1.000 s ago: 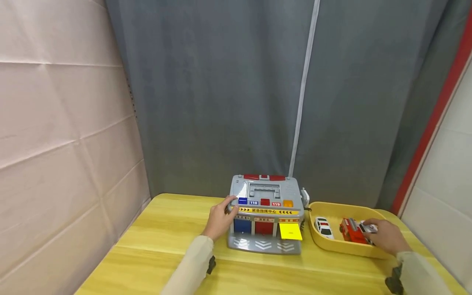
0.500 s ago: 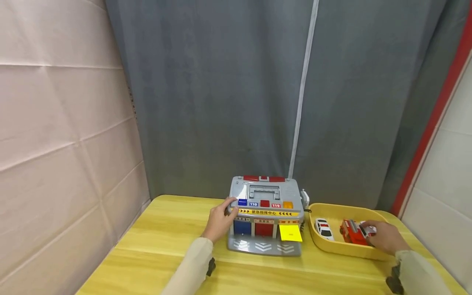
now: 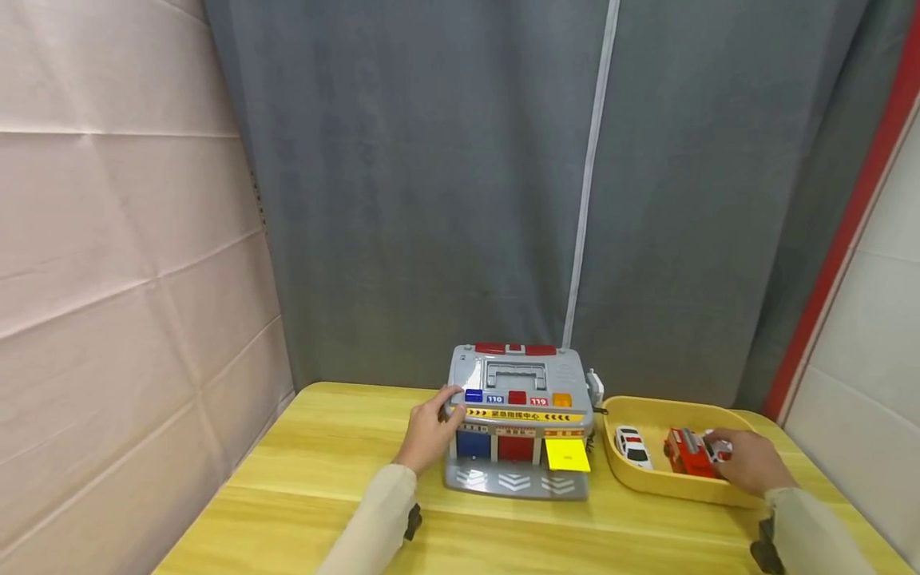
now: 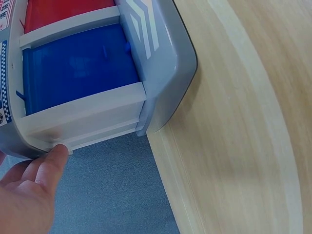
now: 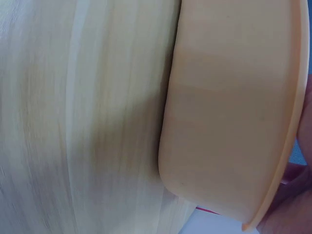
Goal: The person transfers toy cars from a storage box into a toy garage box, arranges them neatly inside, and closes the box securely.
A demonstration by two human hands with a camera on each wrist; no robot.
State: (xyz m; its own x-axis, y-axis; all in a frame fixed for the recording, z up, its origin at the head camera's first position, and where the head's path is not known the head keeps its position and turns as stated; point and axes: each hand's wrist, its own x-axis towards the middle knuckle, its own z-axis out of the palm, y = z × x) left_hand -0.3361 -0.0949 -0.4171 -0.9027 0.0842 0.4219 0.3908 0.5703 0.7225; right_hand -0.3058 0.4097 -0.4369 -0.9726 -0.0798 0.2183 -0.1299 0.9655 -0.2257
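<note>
A grey toy rescue station [image 3: 535,375] stands on the table, with a blue door [image 4: 80,68], a red door [image 3: 515,448] and a raised yellow door [image 3: 566,454]. My left hand [image 3: 426,431] holds its left front corner by the roof edge. In the left wrist view, the left hand [image 4: 34,187] touches the side below the roof. My right hand [image 3: 751,461] reaches into a yellow tray [image 3: 636,479] and holds a white toy car [image 3: 717,447], mostly covered by the fingers. Beside it in the tray lie a red toy fire truck [image 3: 690,455] and a white toy car with a red stripe [image 3: 632,446].
The wooden table [image 3: 345,447] carries the station and the tray side by side. A small white part [image 3: 594,387] sticks out from the station's right side, close to the tray's rim. A grey curtain [image 3: 431,200] hangs behind the table.
The head view has shifted very slightly. My right hand stays at the white toy car in the tray, and the left hand keeps its place on the station.
</note>
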